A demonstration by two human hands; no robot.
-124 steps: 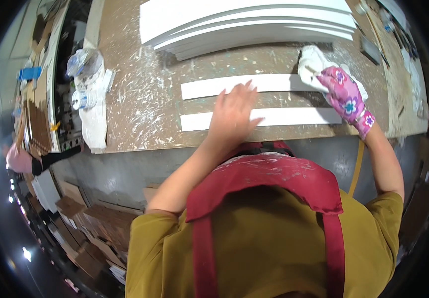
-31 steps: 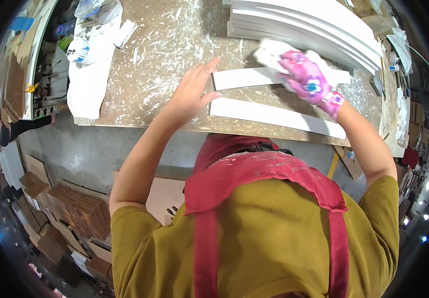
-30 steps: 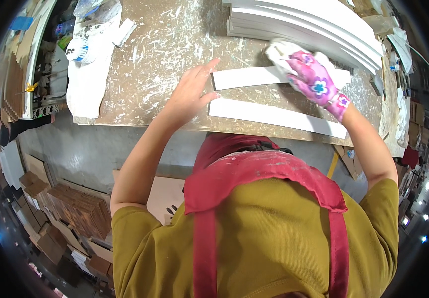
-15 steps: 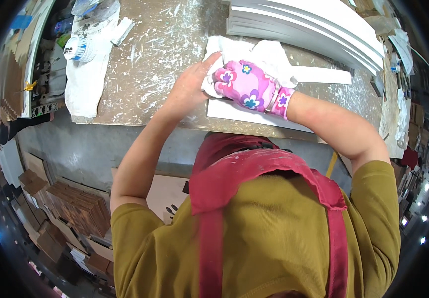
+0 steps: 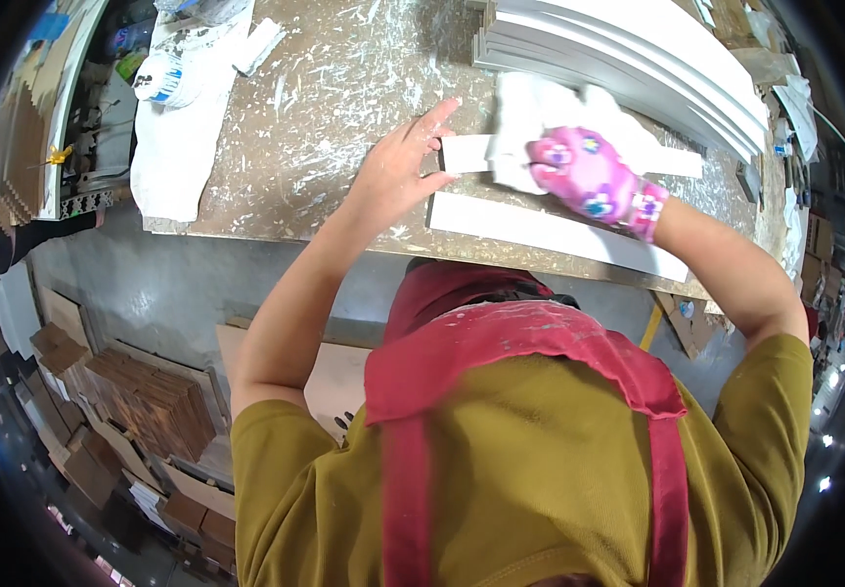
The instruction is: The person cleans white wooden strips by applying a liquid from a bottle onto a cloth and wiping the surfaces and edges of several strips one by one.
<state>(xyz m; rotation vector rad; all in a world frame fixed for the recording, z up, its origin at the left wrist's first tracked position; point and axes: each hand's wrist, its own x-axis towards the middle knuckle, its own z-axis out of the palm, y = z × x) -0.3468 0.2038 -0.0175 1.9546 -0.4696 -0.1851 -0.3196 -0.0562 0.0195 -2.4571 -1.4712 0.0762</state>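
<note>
A narrow white strip (image 5: 466, 155) lies flat on the paint-spattered workbench. My left hand (image 5: 395, 176), bare, is at its left end, thumb at the near edge and curled fingers by the far edge, with the index finger stretched out beyond. My right hand (image 5: 587, 174) wears a pink glove with a flower print and presses a bunched white cloth (image 5: 525, 112) onto the strip. The cloth covers the strip's middle, and the strip's right end (image 5: 679, 161) shows past it. Nearer to me, a second white strip (image 5: 550, 233) lies along the bench's front edge.
A stack of long white boards (image 5: 628, 59) stands at the far right of the workbench (image 5: 295, 147). To the left, a white bottle (image 5: 158, 78) sits on a white cloth (image 5: 170, 161). Stacked brown cardboard (image 5: 144, 401) is on the floor at lower left.
My right hand has slid right along the strip with the cloth, uncovering the strip's left end. My left hand has come off the cloth and moved slightly right, to that end.
</note>
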